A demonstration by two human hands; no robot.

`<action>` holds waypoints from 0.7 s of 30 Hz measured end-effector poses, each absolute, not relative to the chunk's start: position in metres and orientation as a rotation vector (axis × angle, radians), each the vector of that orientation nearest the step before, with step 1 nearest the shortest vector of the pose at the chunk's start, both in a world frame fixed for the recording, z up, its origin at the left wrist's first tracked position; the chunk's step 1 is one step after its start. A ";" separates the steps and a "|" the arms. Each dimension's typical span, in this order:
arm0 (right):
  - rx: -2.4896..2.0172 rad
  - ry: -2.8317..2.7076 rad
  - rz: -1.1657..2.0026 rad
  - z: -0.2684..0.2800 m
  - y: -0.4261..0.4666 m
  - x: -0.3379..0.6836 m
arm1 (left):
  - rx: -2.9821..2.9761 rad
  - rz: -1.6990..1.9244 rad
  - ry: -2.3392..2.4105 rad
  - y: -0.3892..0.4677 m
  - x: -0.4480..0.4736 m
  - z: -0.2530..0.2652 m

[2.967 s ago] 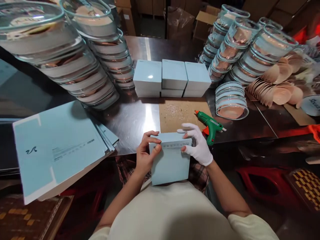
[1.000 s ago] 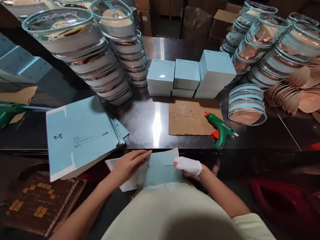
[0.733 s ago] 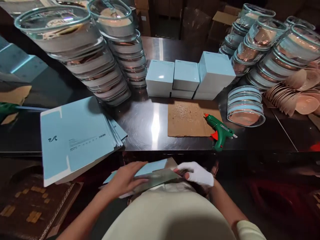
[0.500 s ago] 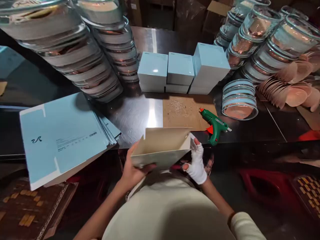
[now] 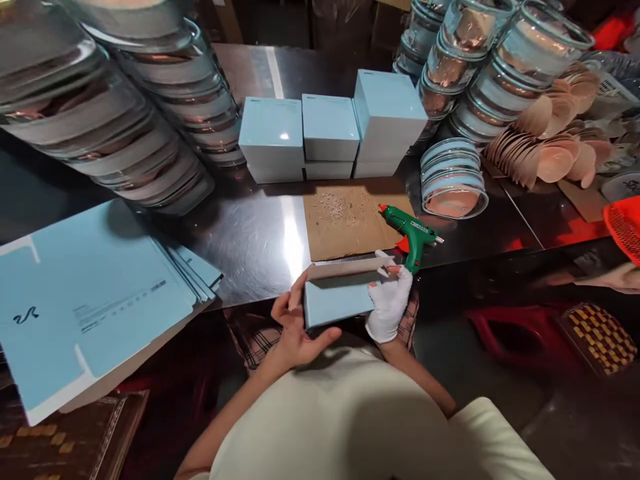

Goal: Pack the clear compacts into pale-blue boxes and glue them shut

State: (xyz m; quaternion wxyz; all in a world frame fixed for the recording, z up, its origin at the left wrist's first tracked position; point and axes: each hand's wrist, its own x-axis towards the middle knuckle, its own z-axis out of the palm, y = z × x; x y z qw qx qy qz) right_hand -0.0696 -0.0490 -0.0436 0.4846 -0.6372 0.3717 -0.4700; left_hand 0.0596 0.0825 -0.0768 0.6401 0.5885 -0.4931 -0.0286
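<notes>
A light-blue cardboard box [image 5: 337,305] is in front of my body, by the table's near edge, with a flap standing up along its far side. Its left end is gripped by my left hand [image 5: 300,333], the thumb along the near edge and fingers behind the end. My right hand [image 5: 391,305], in a white glove with bare fingertips, holds the right end near a small end flap. Just beyond that hand, a green glue gun [image 5: 411,232] with an orange trigger lies partly on a brown cardboard sheet [image 5: 357,240].
Finished-looking blue boxes [image 5: 330,120] stand in a row behind the sheet. Flat printed blanks [image 5: 110,287] are piled at left, overhanging the edge. Tall stacks of clear containers [image 5: 165,147] flank the table. Pinkish scoop-shaped pieces [image 5: 555,160] and a short container stack [image 5: 453,180] are at right.
The box has turned from showing its open inside to showing a blue outer panel. My right hand has closed in on its right end, and my left has shifted its hold. The view has swung right.
</notes>
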 end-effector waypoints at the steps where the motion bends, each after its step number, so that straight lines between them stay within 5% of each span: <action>1: -1.515 0.886 -1.153 -0.041 -0.053 -0.071 | 1.357 -0.076 -1.182 0.084 0.063 -0.075; 7: -1.848 1.553 -0.890 -0.004 -0.145 -0.112 | 1.469 -0.040 -1.136 0.099 0.090 -0.069; 11: -1.906 1.874 -0.155 0.013 -0.214 -0.130 | 1.455 -0.004 -1.108 0.094 0.092 -0.073; 16: -1.348 1.505 -0.500 0.007 -0.223 -0.134 | 1.469 -0.045 -0.959 0.087 0.088 -0.083; 21: -1.340 1.371 -0.857 0.010 -0.177 -0.127 | 1.457 -0.116 -0.842 0.075 0.084 -0.073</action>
